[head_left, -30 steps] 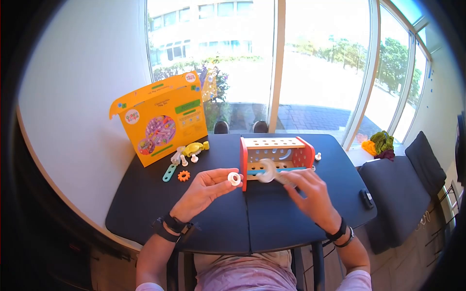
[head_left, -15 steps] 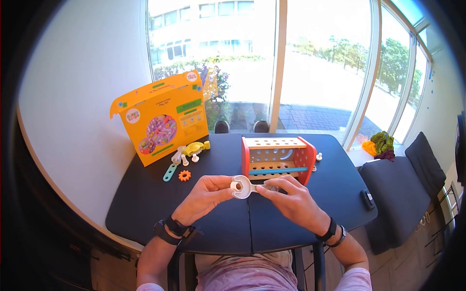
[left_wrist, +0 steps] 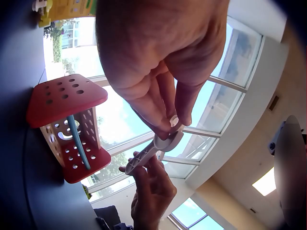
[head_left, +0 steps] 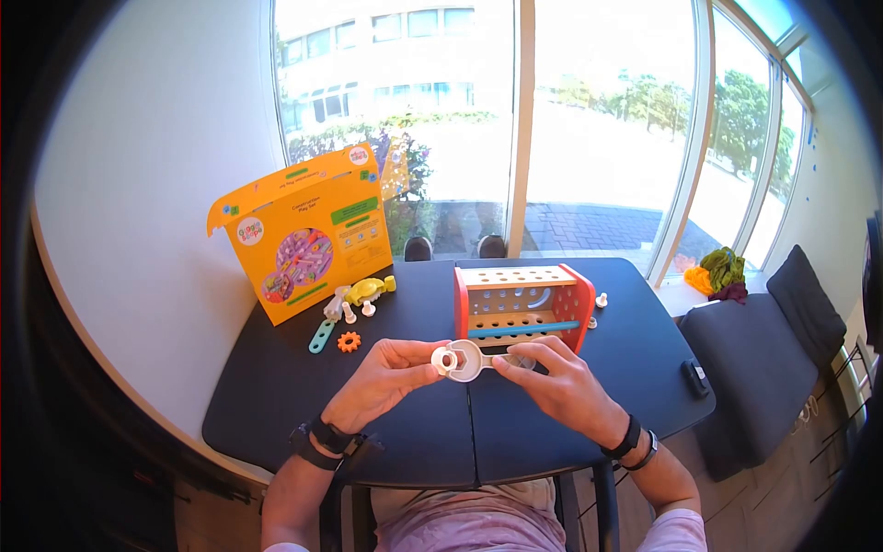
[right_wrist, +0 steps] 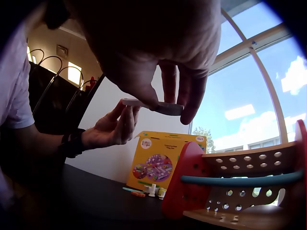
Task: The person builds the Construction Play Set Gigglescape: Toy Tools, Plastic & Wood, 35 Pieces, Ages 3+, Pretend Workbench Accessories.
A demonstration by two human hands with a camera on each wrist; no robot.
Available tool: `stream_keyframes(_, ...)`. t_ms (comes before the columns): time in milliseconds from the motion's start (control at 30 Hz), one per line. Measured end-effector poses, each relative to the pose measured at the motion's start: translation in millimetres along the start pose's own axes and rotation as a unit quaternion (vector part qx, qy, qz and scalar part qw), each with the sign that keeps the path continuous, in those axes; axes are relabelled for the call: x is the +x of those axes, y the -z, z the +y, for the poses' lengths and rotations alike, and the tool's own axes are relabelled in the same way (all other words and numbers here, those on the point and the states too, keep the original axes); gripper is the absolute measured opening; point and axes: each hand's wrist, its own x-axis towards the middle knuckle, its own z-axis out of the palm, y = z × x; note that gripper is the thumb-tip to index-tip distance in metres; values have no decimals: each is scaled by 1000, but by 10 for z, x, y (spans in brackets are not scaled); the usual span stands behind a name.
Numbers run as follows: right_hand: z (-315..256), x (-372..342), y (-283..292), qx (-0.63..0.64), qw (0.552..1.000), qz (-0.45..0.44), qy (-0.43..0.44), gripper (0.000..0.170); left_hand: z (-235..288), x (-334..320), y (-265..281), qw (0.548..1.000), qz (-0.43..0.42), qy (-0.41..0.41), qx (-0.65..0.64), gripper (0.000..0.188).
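In the head view my left hand (head_left: 379, 375) pinches a white nut (head_left: 441, 361) with a hole through it, between thumb and fingertips. My right hand (head_left: 572, 388) grips the handle of a pale grey toy wrench (head_left: 474, 361), whose open mouth overlaps the nut's right side. Both are held up over the near half of the table. Seen from the left wrist, the wrench handle (left_wrist: 140, 160) slants down to the right hand's fingers, and the left fingers cover most of the nut. In the right wrist view the wrench (right_wrist: 168, 109) appears edge-on.
Behind the hands stands a red-ended wooden toolbox (head_left: 517, 275) with a blue bar. A yellow box (head_left: 340, 262), orange gear (head_left: 349, 342), teal strip (head_left: 321, 337) and white bolts (head_left: 368, 309) sit at left. White pieces (head_left: 602, 300) and a black object (head_left: 695, 377) are at right.
My right hand has brought the wrench left and nearer, from in front of the toolbox to the nut. In the last half second both hands have barely moved.
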Motion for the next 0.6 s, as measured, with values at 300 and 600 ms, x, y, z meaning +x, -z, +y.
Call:
stream_keyframes(300,3,8,19,-21,1000,9,21,65,-60,-6,-2,999,-8,42,12,34)
stream_keyframes(600,-58,-103,-164,200,976,-6,-85,59,-113,46,-76,999,18,34,30,36)
